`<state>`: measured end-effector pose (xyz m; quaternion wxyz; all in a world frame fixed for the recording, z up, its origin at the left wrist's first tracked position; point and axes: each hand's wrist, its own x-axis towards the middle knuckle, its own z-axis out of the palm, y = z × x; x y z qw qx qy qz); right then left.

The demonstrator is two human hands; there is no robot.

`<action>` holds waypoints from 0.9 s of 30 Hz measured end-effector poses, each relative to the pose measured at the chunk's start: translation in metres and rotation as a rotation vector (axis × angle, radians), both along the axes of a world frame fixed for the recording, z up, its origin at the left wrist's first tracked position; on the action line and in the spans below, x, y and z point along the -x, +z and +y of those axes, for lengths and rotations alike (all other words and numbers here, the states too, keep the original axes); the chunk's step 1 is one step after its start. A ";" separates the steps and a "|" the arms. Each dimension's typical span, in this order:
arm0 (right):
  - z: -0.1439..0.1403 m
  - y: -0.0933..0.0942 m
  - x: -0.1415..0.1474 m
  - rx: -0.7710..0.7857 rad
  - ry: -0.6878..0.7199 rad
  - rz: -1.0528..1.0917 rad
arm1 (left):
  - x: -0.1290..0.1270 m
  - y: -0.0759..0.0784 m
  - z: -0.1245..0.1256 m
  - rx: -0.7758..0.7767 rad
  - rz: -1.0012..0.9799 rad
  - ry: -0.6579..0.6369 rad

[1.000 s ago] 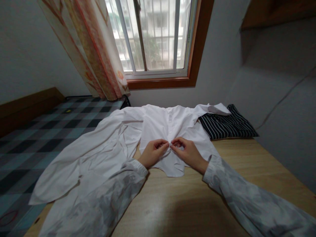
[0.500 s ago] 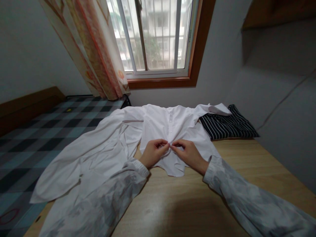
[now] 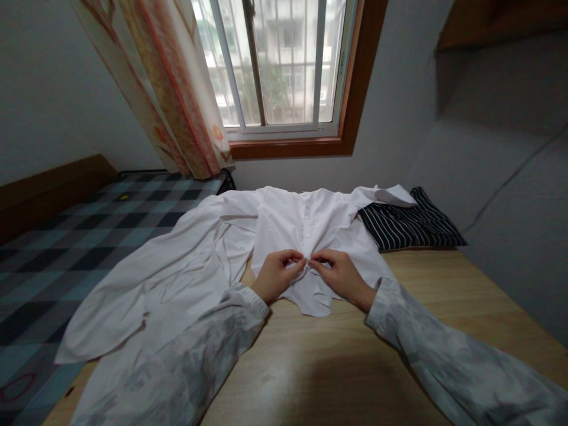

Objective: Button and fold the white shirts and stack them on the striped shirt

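Note:
A white button-up shirt (image 3: pixel 284 216) lies spread on a wooden table, its row of buttons running down the middle. My left hand (image 3: pixel 279 272) pinches the front placket near the hem from the left side. From the right, my right hand (image 3: pixel 339 272) pinches the same spot, its fingertips almost meeting those of the left. The cloth puckers around the two pinches. Whatever small part lies between the fingertips is hidden. Below my hands the shirt's hem hangs loosely on the table.
More white cloth (image 3: pixel 177 278) spreads left, across the table edge towards a checked bed (image 3: pixel 89 236). Black striped folded fabric (image 3: pixel 410 222) lies at the back right, partly under a sleeve. The wooden table (image 3: pixel 310 367) extends in front. A window (image 3: pixel 284 71) and a curtain (image 3: pixel 177 89) are behind.
My right hand's fingertips have shifted very slightly to the right. Both hands still pinch the shirt front at the same place.

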<state>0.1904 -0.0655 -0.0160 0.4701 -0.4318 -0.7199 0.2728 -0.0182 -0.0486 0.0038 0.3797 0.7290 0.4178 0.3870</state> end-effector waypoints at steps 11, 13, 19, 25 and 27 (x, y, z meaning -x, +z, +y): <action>-0.002 0.005 0.001 -0.021 0.006 -0.084 | 0.000 0.000 -0.006 -0.239 0.151 0.097; -0.003 0.006 0.001 -0.022 0.014 -0.079 | -0.001 0.001 -0.007 -0.256 0.134 0.052; -0.005 0.007 0.000 -0.032 0.009 -0.075 | -0.002 -0.001 -0.004 -0.174 0.054 0.008; -0.004 0.005 0.001 -0.045 -0.001 -0.098 | 0.000 -0.005 -0.004 -0.175 0.115 0.010; -0.005 0.005 0.001 -0.054 -0.005 -0.116 | 0.000 -0.007 -0.004 -0.172 0.171 0.028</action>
